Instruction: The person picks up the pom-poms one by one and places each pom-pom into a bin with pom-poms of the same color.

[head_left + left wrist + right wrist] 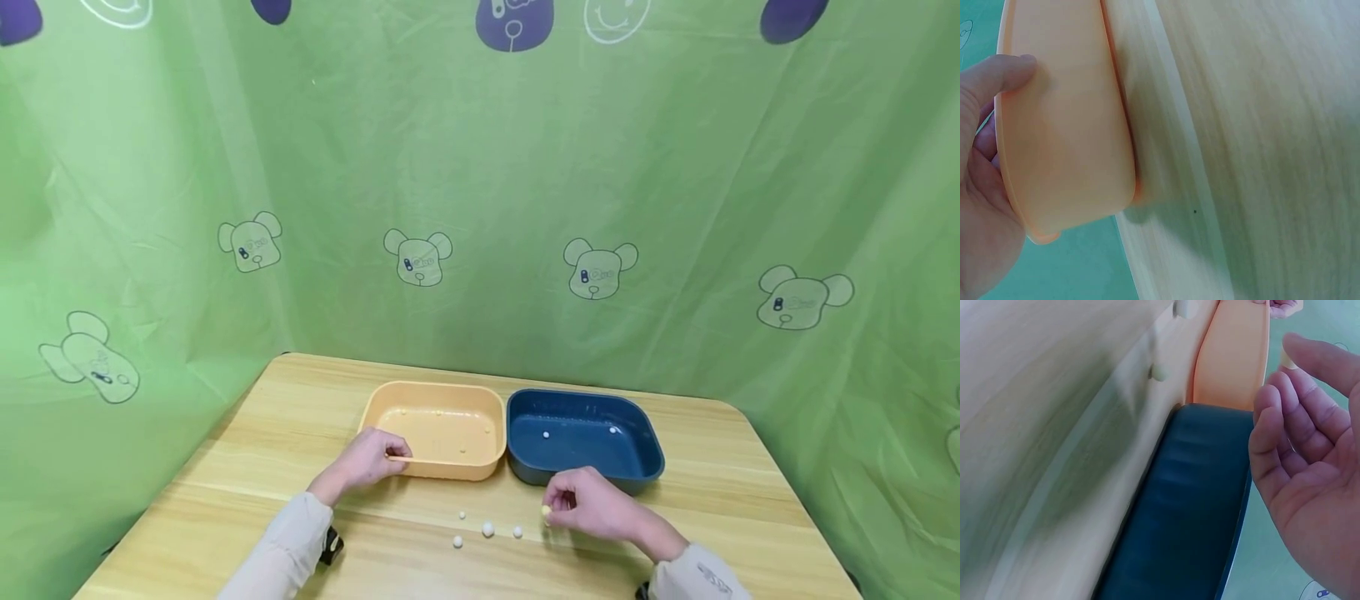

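A: Starting with the largest?

B: A green curtain (480, 158), printed with bear heads, across the back and along both sides. In front of it, a pale wood-grain table (750, 467).

A: And on the table?

B: Toward the far edge, just beside each other, an orange tray (450, 470) on the left and a navy tray (532, 472) on the right.

A: Next down in size?

B: Pale sleeves (273, 546), reaching in from the near side, then two bare hands. Left hand (371, 458): gripping the orange tray by its near rim, toward the left corner, thumb on the outer wall, fingers curled over to the inside. Right hand (596, 504): fingers curled, pinching a yellow ball (546, 511) against the thumb.

A: Yellow ball where, relative to both hands?

B: At the fingertips of the right hand, held above the table, on the near side of the navy tray. Well apart from the left hand, to its right and slightly nearer.

A: And smallest?

B: Between the hands, left of the yellow ball, four loose white balls (488, 529) of mixed sizes. Inside the navy tray, two small white balls (546, 434), well apart. Inside the orange tray, a few tiny yellowish bits (462, 451), too small to make out clearly.
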Motion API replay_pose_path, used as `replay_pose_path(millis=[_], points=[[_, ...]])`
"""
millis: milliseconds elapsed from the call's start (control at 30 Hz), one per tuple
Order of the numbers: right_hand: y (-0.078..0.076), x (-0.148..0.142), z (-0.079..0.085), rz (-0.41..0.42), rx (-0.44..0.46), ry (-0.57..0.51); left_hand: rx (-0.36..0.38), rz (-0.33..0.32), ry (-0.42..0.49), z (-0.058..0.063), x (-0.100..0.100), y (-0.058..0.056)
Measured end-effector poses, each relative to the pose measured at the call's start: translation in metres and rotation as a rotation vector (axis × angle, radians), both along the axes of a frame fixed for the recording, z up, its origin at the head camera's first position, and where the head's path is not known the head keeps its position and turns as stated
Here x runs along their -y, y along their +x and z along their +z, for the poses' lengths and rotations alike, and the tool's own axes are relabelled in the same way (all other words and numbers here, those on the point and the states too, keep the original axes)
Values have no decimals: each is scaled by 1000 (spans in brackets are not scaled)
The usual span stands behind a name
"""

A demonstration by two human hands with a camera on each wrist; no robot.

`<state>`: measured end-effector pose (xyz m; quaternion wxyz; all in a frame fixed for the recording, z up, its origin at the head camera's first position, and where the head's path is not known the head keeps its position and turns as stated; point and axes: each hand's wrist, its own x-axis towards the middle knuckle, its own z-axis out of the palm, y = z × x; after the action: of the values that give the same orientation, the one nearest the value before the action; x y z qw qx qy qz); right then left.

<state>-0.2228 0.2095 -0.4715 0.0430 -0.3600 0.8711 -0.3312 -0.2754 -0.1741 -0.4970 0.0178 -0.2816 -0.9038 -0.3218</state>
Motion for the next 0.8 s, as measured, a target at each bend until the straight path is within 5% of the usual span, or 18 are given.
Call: replay_pose_path(millis=[800], points=[[-13,18,12,-36,-9,-20,0,-13,8,0,0,-1]])
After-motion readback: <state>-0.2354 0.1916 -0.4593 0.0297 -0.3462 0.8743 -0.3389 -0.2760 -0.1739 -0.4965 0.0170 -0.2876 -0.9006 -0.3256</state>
